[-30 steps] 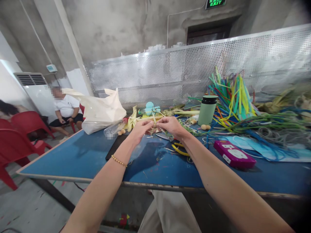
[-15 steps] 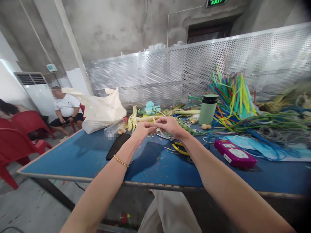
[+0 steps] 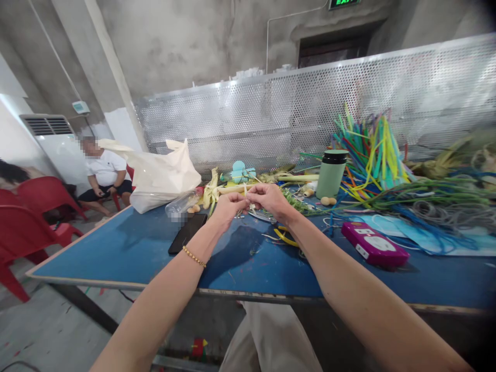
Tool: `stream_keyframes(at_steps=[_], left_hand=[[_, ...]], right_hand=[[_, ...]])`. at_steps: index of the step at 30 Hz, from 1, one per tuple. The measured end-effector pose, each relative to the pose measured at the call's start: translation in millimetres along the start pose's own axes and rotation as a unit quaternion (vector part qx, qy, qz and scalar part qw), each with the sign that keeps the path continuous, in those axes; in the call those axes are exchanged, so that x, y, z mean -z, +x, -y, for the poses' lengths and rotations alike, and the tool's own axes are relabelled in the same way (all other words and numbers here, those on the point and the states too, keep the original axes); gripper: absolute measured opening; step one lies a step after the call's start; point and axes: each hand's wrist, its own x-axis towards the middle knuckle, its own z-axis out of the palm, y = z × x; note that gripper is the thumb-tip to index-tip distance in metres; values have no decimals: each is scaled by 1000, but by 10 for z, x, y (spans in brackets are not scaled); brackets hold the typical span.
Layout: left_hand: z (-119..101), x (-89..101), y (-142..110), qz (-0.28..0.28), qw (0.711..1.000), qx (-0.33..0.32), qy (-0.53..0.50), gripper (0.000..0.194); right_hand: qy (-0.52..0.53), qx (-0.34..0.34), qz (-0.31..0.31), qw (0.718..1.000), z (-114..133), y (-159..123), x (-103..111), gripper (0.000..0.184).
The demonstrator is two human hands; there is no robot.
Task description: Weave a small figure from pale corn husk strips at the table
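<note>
My left hand (image 3: 229,207) and my right hand (image 3: 270,200) meet above the blue table, fingertips nearly touching. Both are closed in a pinch on a thin pale strip (image 3: 245,190), whose tip sticks up between them. The strip's lower part is mostly hidden by the fingers. Under my right wrist lie yellow-handled pliers (image 3: 285,236), partly covered by the forearm. A black phone (image 3: 188,235) lies flat to the left of my left hand. Behind the hands are pale stalks (image 3: 212,190) and green leafy scraps (image 3: 296,204).
A white plastic bag (image 3: 163,178) and a clear bottle (image 3: 182,204) stand left. To the right are a green tumbler (image 3: 332,175), a magenta box (image 3: 374,244), colourful strips (image 3: 382,155) and tangled cords (image 3: 437,196). A seated person (image 3: 106,168) is beyond the table.
My hands stay in nearly the same place, still pinching. The pale strip's tip stands slightly more upright between the fingers. The view has shifted very slightly.
</note>
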Motion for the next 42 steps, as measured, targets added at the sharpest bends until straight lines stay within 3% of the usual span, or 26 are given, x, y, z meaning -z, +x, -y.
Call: stream_keyframes(at_steps=[8, 15, 23, 30, 33, 37, 39, 42], left_hand=[[-24, -41, -18, -9, 999, -21, 31, 16], [-22, -53, -36, -14, 998, -52, 45, 19], [-2, 22, -5, 14, 999, 37, -35, 42], [-33, 67, -8, 13, 999, 16, 48, 32], [-30, 74, 8, -15, 999, 27, -8, 30], [-63, 91, 37, -65, 991, 45, -106, 34], [-73, 93, 42, -86, 987, 47, -126, 36], [-48, 77, 42, -104, 985, 43, -133, 36]], right_hand=[[-21, 36, -7, 999, -31, 28, 10, 20], [46, 5, -25, 999, -2, 22, -36, 22], [52, -3, -18, 998, 0, 14, 34, 30], [27, 5, 7, 1000, -14, 22, 38, 29], [23, -7, -31, 999, -32, 42, 25, 24], [-4, -95, -113, 989, -40, 50, 0, 20], [-4, -124, -83, 989, -23, 21, -25, 20], [45, -112, -11, 993, 15, -44, -80, 23]])
